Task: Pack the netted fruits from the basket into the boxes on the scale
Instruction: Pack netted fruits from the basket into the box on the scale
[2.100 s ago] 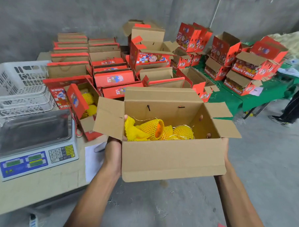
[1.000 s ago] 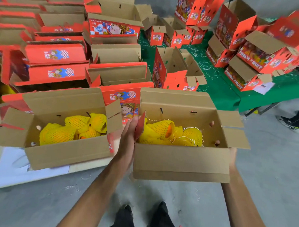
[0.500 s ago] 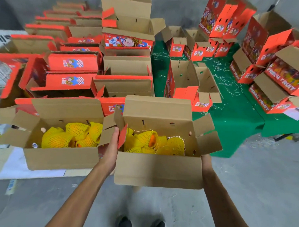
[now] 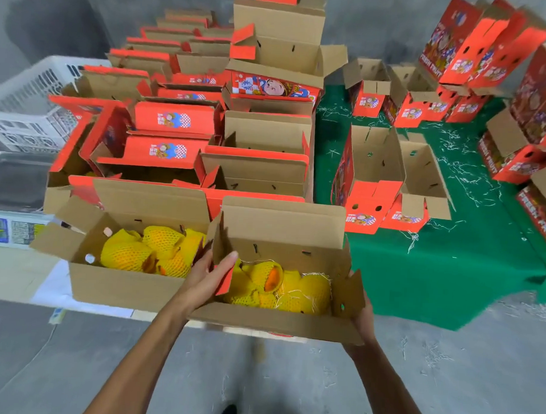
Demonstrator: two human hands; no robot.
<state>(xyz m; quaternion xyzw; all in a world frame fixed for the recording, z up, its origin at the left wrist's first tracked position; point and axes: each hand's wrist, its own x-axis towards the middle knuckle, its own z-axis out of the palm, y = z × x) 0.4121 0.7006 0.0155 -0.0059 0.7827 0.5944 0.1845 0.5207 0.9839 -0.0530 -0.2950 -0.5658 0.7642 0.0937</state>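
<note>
Green tabletop (image 4: pixel 419 275): we see it on the right, strewn with pale shreds and carrying open red boxes (image 4: pixel 388 180), some upright and some tipped.
Pale tabletop (image 4: pixel 9 273): on the left, with a sheet of paper (image 4: pixel 73 301) at its near edge.
Box stack (image 4: pixel 206 122): red and brown boxes, many with flaps up, fill the middle and left behind the near pair.
Basket (image 4: pixel 29 102): white plastic, far left, behind the red boxes.
Scale (image 4: pixel 11 229): only its keypad and display show at the left edge, beside the left box; we cannot see any box on it.
Left box (image 4: pixel 118 284): open brown carton at the pale tabletop's near edge, with netted fruits inside it.
Held box (image 4: pixel 279 323): open carton just right of the left box, flaps nearly touching; whether it rests on the tabletop edge we cannot tell.
Fruits (image 4: pixel 280 288): yellow-netted, lying in the held box; one shows orange skin at a gap in the net.
Left hand (image 4: pixel 206 279): we grip the held box's left end flap, thumb inside, fingers outside.
Right hand (image 4: pixel 362 317): we hold the box's right end; the flap hides most of the fingers.
</note>
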